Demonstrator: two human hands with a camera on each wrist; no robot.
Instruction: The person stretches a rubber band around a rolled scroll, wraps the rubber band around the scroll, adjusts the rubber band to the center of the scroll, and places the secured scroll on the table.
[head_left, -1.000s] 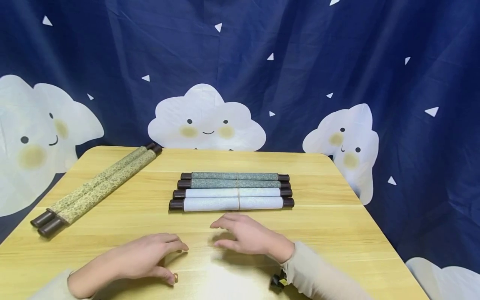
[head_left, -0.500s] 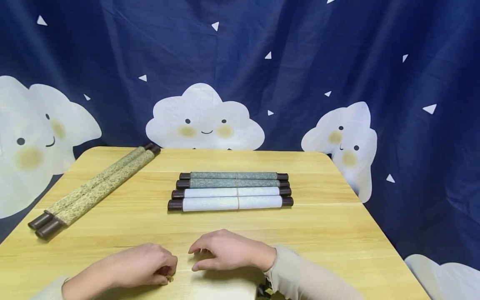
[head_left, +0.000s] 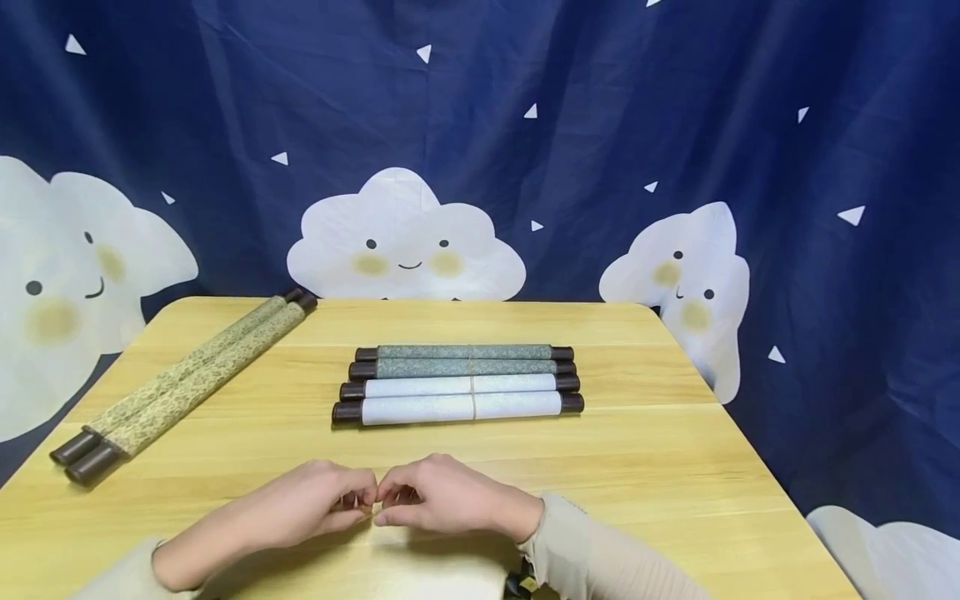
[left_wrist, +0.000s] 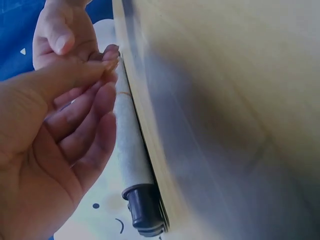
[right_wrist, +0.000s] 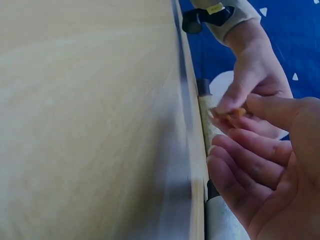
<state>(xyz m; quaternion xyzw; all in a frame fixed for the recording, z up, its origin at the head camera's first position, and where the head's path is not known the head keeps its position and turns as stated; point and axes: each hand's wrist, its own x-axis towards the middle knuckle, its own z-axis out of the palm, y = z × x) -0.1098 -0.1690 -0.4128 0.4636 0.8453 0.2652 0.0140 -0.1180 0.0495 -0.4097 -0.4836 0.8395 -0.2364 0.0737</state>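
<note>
My left hand (head_left: 311, 504) pinches a small, crumpled orange-tan rubber band (right_wrist: 235, 116) between thumb and fingertips, low over the near part of the table. Opposite it, my right hand (head_left: 450, 496) has its fingertips right at the left fingertips. In the right wrist view the right fingers are loosely bent and the thumb lies close beside the band. In the left wrist view the band (left_wrist: 111, 64) is mostly covered by the left thumb and fingers. Beyond the hands lie two white scrolls (head_left: 423, 408) and two green scrolls (head_left: 435, 367) with dark end knobs, side by side.
A thin band (head_left: 473, 400) runs across the white and green scrolls. Two longer yellow patterned scrolls (head_left: 195, 375) lie slanted along the left of the wooden table (head_left: 637, 467). A dark blue curtain (head_left: 480, 108) with clouds hangs behind the far edge.
The left hand has picked the rubber band up off the table and moved right with it. The right hand has moved left and nearer, so the fingertips of both hands meet.
</note>
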